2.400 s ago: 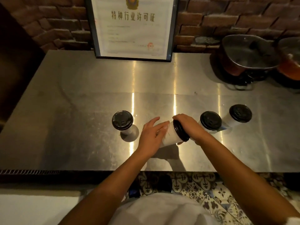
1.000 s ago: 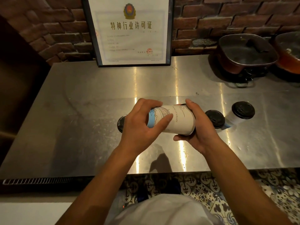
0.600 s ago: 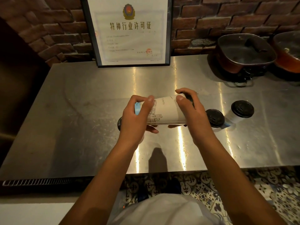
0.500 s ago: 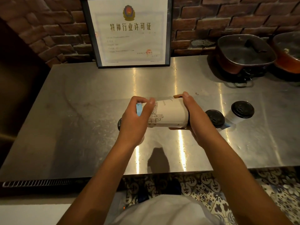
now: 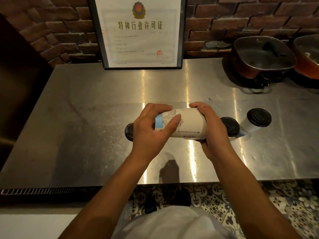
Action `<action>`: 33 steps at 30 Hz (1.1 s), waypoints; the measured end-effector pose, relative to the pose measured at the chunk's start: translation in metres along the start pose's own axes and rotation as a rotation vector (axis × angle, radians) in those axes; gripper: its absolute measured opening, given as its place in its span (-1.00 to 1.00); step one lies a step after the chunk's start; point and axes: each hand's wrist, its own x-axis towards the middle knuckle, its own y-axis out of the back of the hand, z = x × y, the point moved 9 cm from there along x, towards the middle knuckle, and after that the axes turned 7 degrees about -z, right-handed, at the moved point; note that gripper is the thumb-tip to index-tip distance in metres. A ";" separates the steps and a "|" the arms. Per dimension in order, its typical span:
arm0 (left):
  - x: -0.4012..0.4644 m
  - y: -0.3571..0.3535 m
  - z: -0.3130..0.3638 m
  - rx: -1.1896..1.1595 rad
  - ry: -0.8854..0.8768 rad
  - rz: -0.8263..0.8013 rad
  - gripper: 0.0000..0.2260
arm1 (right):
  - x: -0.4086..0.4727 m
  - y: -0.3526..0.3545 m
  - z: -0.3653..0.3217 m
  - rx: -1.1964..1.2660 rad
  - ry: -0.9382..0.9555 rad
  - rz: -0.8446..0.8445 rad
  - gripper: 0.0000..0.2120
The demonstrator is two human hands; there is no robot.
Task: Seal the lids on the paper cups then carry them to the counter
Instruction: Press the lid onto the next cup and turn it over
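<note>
White paper with a blue band and a line drawing forms the cup point(image 5: 185, 124) that is held on its side above the brushed stainless-steel table point(image 5: 86, 135), clear of the surface and near its front edge. The left hand point(image 5: 151, 133) is wrapped round the base end, its fingers curled and pressed against the paper with the thumb laid across the print, while the right hand point(image 5: 212, 133) is cupped over the mouth end, fingers closed round the rim, so the lid there is hidden and its seating cannot be told. Sealing of this cup is judged to be under way. Three more paper cups with black plastic lids are stood upright on the table: one point(image 5: 129, 131) is mostly hidden behind the left hand, a second point(image 5: 230, 125) is just beside the right hand, and a third point(image 5: 257, 120) is set further right. Their lids are on, though whether each is pressed fully home cannot be seen. No cup has been carried to the counter yet, so that whole step is judged to remain. At the back of the table a black-framed certificate point(image 5: 138, 31) is leaned against a dark red brick wall point(image 5: 51, 31), and two lidded reddish pans point(image 5: 262, 56) are placed at the far right. Patterned floor tiles point(image 5: 241, 204) are seen below the table's edge.
</note>
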 end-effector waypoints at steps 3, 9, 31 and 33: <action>-0.008 -0.007 -0.021 -0.181 0.252 0.036 -0.82 | 0.000 0.001 -0.005 -0.129 0.150 0.013 -0.85; -0.006 -0.015 -0.025 -0.187 0.339 0.000 -0.82 | 0.004 0.008 -0.002 -0.153 0.171 0.011 -0.79; -0.018 -0.027 -0.052 -0.293 0.467 0.021 -0.88 | 0.002 0.013 0.017 -0.153 0.091 0.067 -0.72; -0.014 -0.026 -0.037 -0.200 0.284 -0.074 -0.78 | 0.004 0.013 0.022 -0.042 -0.025 0.060 -0.77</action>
